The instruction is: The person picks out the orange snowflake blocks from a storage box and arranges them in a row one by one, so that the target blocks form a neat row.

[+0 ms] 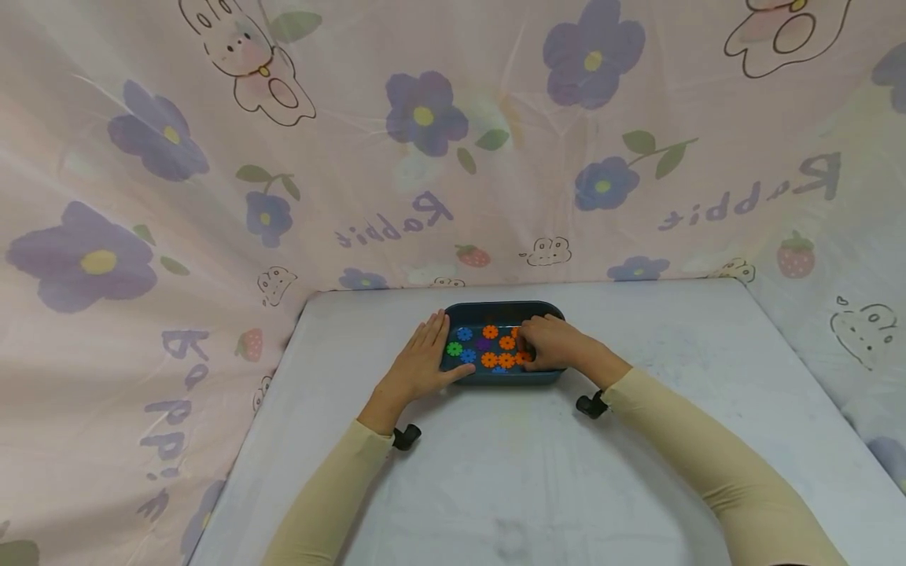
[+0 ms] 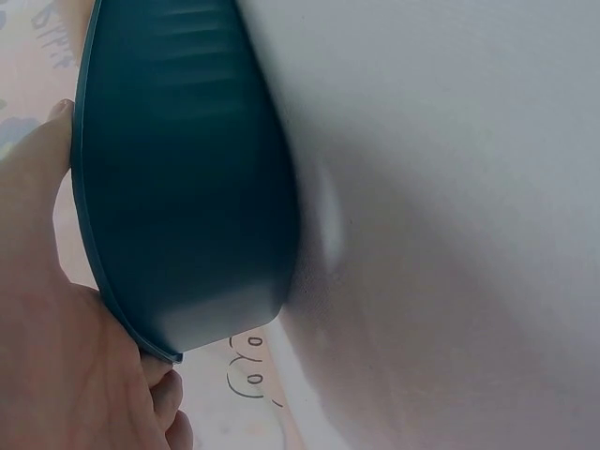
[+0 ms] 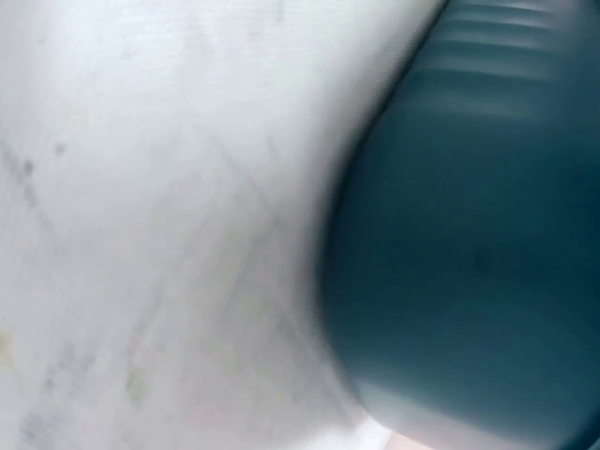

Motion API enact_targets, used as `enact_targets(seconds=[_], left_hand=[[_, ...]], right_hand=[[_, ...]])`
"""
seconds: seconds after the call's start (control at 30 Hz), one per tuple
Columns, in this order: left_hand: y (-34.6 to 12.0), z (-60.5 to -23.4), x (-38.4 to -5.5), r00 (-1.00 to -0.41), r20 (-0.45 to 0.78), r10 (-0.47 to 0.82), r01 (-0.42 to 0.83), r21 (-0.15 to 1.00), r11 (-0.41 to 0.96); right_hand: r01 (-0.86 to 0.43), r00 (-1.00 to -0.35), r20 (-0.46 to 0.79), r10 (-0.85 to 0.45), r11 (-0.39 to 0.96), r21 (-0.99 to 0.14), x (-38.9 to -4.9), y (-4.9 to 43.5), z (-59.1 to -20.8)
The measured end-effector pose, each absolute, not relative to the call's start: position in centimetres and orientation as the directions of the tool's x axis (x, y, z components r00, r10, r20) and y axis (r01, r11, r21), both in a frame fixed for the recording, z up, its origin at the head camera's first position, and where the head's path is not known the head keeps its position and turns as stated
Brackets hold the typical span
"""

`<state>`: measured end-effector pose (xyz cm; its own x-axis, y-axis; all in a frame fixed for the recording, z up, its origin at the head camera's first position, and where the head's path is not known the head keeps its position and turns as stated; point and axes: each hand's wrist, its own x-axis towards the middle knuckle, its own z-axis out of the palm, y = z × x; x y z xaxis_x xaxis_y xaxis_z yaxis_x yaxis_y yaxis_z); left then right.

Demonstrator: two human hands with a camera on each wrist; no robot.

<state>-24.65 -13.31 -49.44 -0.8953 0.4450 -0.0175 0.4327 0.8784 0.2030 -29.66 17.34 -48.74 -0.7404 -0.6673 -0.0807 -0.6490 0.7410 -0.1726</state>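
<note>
1. One printed cloth (image 1: 510,189), the largest feature I have on the head view, hangs behind and at both sides, with violet flowers, rabbits, strawberries and reversed lettering.
2. White table (image 1: 510,464): it spreads below the cloth, faint marks on its surface.
3. Two beige sleeves (image 1: 722,464) cover the person's arms, which reach in from the near side.
4. Dark teal tray (image 1: 506,379): it stands upright at the far middle of the table, between the hands. Both wrist views give me its outer wall.
5. Left hand (image 1: 418,363): I see the fingers straight and close together along the tray's left end, the thumb apart from them on the near rim.
6. Right hand (image 1: 554,343): its fingers bend down inside the tray's right part; I cannot tell whether they pinch a piece, as the right wrist view shows chiefly wall and table.
7. Two black wrist devices (image 1: 591,405), one at each cuff.
8. Small flower-shaped pieces (image 1: 506,360), scattered over the tray floor: orange toward the right, beside the right fingertips; blue and green toward the left; a purple piece (image 1: 484,345) between.
</note>
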Motion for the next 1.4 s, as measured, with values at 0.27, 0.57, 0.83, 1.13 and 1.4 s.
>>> enact_targets(seconds=[0.27,0.57,0.83,1.13,1.4], left_hand=[[-13.3,-49.4,-24.6,-0.898,-0.038,0.439,0.423,0.207,0.882],[-13.3,-49.4,-24.6,-0.898,-0.027,0.439,0.424,0.218,0.879],[-13.3,-49.4,-24.5,-0.897,-0.023,0.442,0.428,0.211,0.879],[-13.3,-49.5,-24.5,-0.896,-0.025,0.443,0.429,0.204,0.88],[-13.3,-49.4,-24.4,-0.896,-0.023,0.444,0.43,0.211,0.878]], right_hand=[[-0.648,-0.745,-0.026,-0.666,0.733,-0.208,-29.7,17.5,-48.8],[-0.622,-0.764,0.024,-0.644,0.727,-0.291,-29.0,18.4,-47.7],[-0.636,-0.761,0.123,-0.637,0.694,-0.337,-28.6,20.3,-46.6],[-0.631,-0.77,0.19,-0.61,0.682,-0.369,-28.3,23.0,-45.3],[-0.577,-0.811,0.19,-0.553,0.703,-0.416,-27.7,25.6,-44.8]])
